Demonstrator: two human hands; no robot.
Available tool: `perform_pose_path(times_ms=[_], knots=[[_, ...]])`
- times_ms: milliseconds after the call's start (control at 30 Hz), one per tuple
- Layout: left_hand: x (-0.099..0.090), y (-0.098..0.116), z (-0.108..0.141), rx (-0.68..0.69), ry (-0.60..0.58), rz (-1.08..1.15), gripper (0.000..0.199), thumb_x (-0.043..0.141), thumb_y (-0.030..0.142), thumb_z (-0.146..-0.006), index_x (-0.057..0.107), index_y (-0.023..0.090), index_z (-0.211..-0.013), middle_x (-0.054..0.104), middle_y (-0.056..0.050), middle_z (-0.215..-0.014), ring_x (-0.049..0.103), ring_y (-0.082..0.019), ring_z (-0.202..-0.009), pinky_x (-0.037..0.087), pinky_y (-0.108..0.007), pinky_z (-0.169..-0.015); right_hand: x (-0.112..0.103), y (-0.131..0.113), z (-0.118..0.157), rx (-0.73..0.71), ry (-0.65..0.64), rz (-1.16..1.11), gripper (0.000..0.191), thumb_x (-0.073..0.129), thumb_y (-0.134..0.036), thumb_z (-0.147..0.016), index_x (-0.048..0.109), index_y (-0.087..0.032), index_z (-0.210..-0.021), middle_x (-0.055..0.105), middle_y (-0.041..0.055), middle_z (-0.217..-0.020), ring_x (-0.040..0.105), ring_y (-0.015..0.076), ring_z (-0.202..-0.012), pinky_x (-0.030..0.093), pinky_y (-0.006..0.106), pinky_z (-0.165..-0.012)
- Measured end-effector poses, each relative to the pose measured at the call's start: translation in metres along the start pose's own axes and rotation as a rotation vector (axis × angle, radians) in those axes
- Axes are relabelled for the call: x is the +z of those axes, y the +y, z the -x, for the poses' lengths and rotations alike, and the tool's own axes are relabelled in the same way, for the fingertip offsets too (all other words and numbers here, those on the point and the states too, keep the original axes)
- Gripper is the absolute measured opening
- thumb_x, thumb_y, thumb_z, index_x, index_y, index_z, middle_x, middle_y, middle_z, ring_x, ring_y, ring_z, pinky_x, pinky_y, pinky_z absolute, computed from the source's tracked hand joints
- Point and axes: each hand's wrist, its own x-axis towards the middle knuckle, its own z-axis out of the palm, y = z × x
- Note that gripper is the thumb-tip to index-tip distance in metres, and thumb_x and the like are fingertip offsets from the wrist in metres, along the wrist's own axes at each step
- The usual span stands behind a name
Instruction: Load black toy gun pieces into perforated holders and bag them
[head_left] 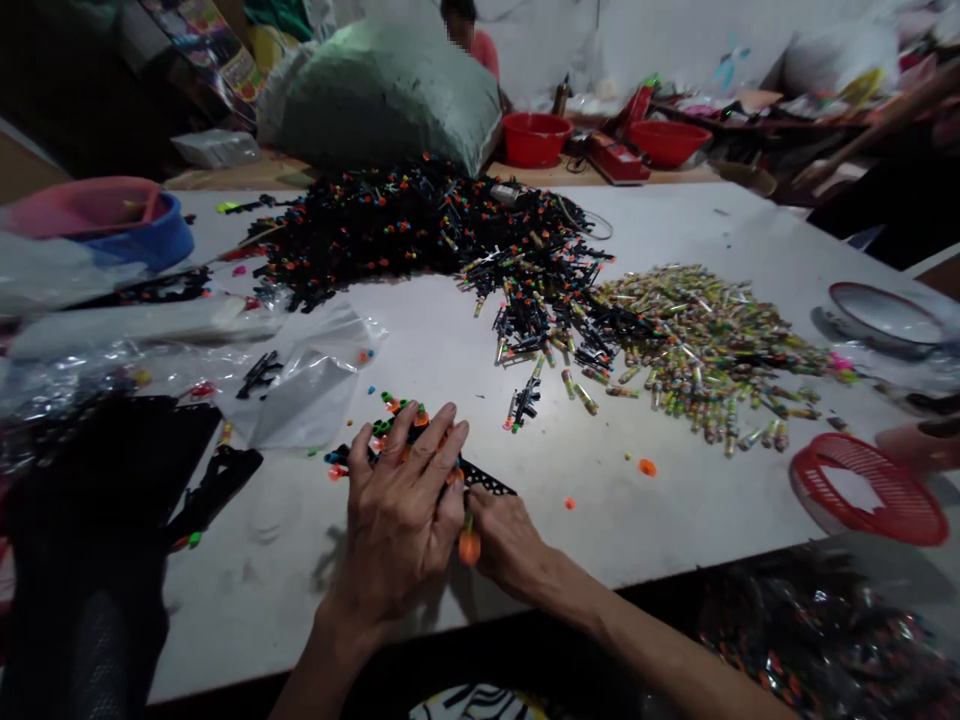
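My left hand [397,510] presses down on a black perforated plastic strip [487,482], with small orange and green plastic pieces [397,420] clustered at its fingertips. My right hand [510,540] sits close beside it, its fingers against an orange-tipped plastic piece [469,545] that sticks out toward me between the two hands. Part of the strip is hidden under my fingers. A few loose orange bits [646,467] lie on the white table [600,500] to the right.
A heap of black parts with coloured tips [420,225] runs across the table's far side, beside a pile of small patterned cylinders [697,350]. Plastic bags [300,390] lie left. A red mesh lid [870,490], white dish [885,313], red bowls [535,138] and a seated person [472,40] surround it.
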Motion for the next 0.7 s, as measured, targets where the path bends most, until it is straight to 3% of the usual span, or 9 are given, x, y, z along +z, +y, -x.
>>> perform_pose_path(times_ms=[133, 200, 267, 333, 400, 500, 567, 700], knots=[[0.000, -0.008, 0.003, 0.072, -0.018, -0.047, 0.043, 0.039, 0.021, -0.086, 0.044, 0.021, -0.128, 0.044, -0.005, -0.136, 0.030, -0.029, -0.131, 0.020, -0.056, -0.102, -0.045, 0.041, -0.029, -0.201, -0.244, 0.005, 0.023, 0.059, -0.012, -0.072, 0.062, -0.021, -0.093, 0.065, -0.0011, -0.083, 0.058, 0.0125, -0.069, 0.039, 0.019, -0.057], [-0.002, -0.008, 0.003, 0.100, 0.005, -0.065, 0.044, 0.037, 0.025, -0.087, 0.042, 0.021, -0.130, 0.042, -0.006, -0.138, 0.028, -0.029, -0.132, 0.019, -0.057, -0.101, -0.078, 0.073, -0.055, 0.084, -0.059, 0.245, 0.023, 0.055, -0.008, -0.074, 0.064, -0.019, -0.092, 0.065, 0.0015, -0.087, 0.059, 0.0140, -0.075, 0.039, 0.020, -0.061], [-0.004, -0.004, 0.003, 0.132, 0.011, -0.074, 0.045, 0.039, 0.031, -0.087, 0.040, 0.021, -0.132, 0.041, -0.006, -0.139, 0.028, -0.030, -0.132, 0.016, -0.058, -0.101, -0.103, 0.102, -0.079, 0.195, 0.057, 0.342, 0.025, 0.043, -0.004, -0.079, 0.063, -0.013, -0.091, 0.060, 0.0120, -0.103, 0.058, 0.0200, -0.086, 0.039, 0.026, -0.066], [-0.005, 0.002, 0.002, 0.130, -0.027, -0.067, 0.044, 0.040, 0.035, -0.087, 0.043, 0.023, -0.129, 0.043, -0.005, -0.137, 0.030, -0.030, -0.131, 0.016, -0.058, -0.102, -0.114, 0.120, -0.093, 0.217, 0.094, 0.374, 0.026, 0.038, -0.003, -0.081, 0.063, -0.011, -0.086, 0.057, 0.0168, -0.108, 0.055, 0.0239, -0.093, 0.038, 0.029, -0.069], [-0.005, 0.008, 0.000, 0.096, -0.067, -0.040, 0.039, 0.039, 0.032, -0.088, 0.049, 0.025, -0.124, 0.047, -0.003, -0.134, 0.033, -0.028, -0.129, 0.018, -0.054, -0.102, -0.113, 0.127, -0.093, 0.207, 0.100, 0.387, 0.026, 0.037, -0.003, -0.082, 0.062, -0.012, -0.086, 0.058, 0.0165, -0.106, 0.054, 0.0239, -0.094, 0.038, 0.030, -0.071], [-0.003, 0.009, -0.001, 0.073, -0.050, -0.008, 0.038, 0.036, 0.024, -0.088, 0.051, 0.025, -0.122, 0.051, -0.002, -0.131, 0.035, -0.025, -0.128, 0.021, -0.051, -0.103, -0.095, 0.116, -0.072, 0.214, 0.169, 0.296, 0.024, 0.037, -0.005, -0.082, 0.057, -0.013, -0.093, 0.059, 0.0133, -0.099, 0.056, 0.0202, -0.083, 0.038, 0.029, -0.069], [-0.002, 0.007, 0.000, 0.108, -0.049, -0.028, 0.041, 0.038, 0.021, -0.086, 0.048, 0.023, -0.125, 0.050, -0.002, -0.132, 0.033, -0.025, -0.129, 0.021, -0.051, -0.103, -0.075, 0.099, -0.053, 0.219, 0.187, -0.018, 0.016, 0.045, -0.010, -0.079, 0.055, -0.014, -0.091, 0.059, 0.0070, -0.085, 0.054, 0.0160, -0.071, 0.038, 0.026, -0.062], [-0.002, 0.002, 0.001, 0.141, -0.081, -0.073, 0.045, 0.039, 0.018, -0.084, 0.044, 0.022, -0.128, 0.048, -0.003, -0.134, 0.031, -0.026, -0.130, 0.021, -0.052, -0.102, -0.032, 0.058, -0.030, 0.192, -0.053, -0.915, 0.014, 0.060, -0.022, -0.070, 0.052, -0.016, -0.080, 0.050, -0.0034, -0.064, 0.048, 0.0098, -0.054, 0.037, 0.021, -0.050]])
